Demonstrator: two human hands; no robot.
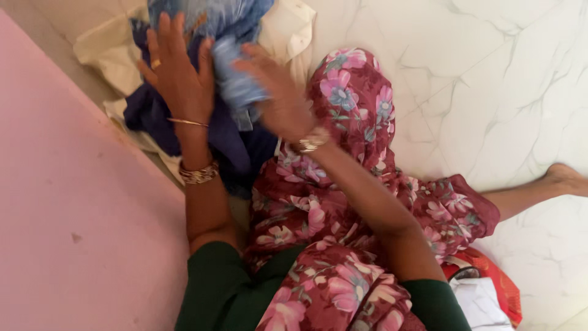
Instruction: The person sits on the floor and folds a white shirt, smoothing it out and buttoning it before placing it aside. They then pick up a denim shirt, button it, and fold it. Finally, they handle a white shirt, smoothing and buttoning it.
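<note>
Both our hands meet on a light blue bundle of soft cloth [236, 73]: left hand [177, 73] spread flat, right hand [278, 101] blurred, apparently closing on it. We judge it light, limp and unbreakable, best gathered by a fold.

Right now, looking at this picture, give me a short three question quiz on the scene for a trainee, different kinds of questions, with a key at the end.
1. True or false: both hands touch the light blue cloth.
2. Which cloth lies directly under the light blue one? A. dark blue cloth B. green towel C. black jacket
3. Fill in: the floor beside the pile is white ______ tile.

Key
1. True: the left hand lies flat on it and the right hand, blurred, grips it.
2. A, the dark blue cloth, with a cream cloth beneath.
3. Marbled: the floor shows grey veins.
</note>
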